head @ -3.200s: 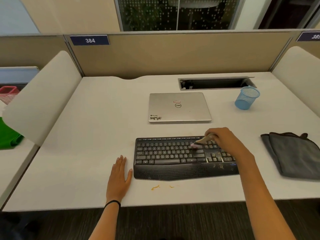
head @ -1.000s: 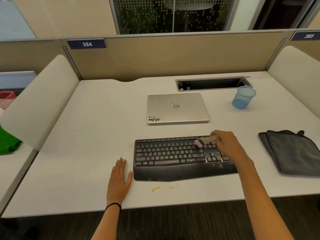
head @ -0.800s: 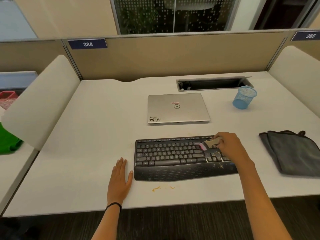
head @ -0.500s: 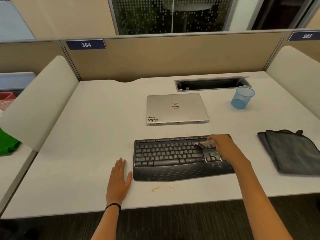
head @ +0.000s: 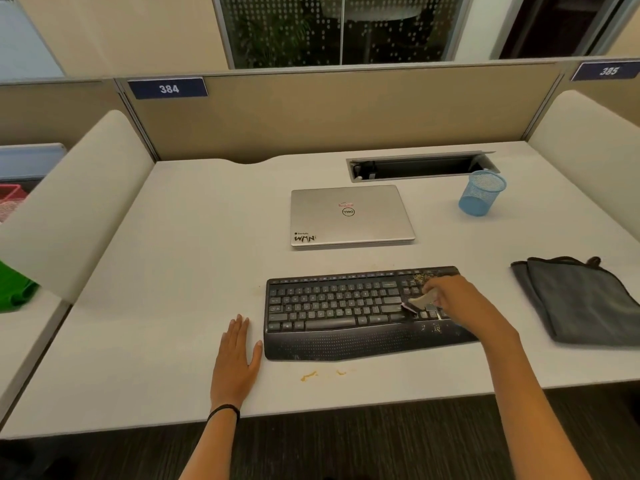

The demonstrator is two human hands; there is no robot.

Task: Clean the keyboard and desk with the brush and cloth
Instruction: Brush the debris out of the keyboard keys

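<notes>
A black keyboard [head: 332,311] lies on the white desk [head: 180,271] in front of me, with yellowish crumbs on its right part and palm rest. My right hand [head: 453,303] grips a small pale brush [head: 417,303] whose dark bristles touch the keys near the keyboard's right side. My left hand [head: 235,362] lies flat on the desk, fingers straight, just left of the keyboard. A dark grey folded cloth [head: 578,299] rests on the desk at the right. Orange-yellow crumbs [head: 310,375] lie on the desk below the keyboard.
A shut silver laptop [head: 351,216] sits behind the keyboard. A blue mesh cup [head: 481,192] stands at the back right, beside an open cable tray [head: 419,165]. Beige partitions and white side screens enclose the desk. The desk's front edge runs just below my left wrist.
My right hand has drawn the brush from the keyboard's upper rows down toward its lower right keys. My left hand has stayed flat beside the keyboard.
</notes>
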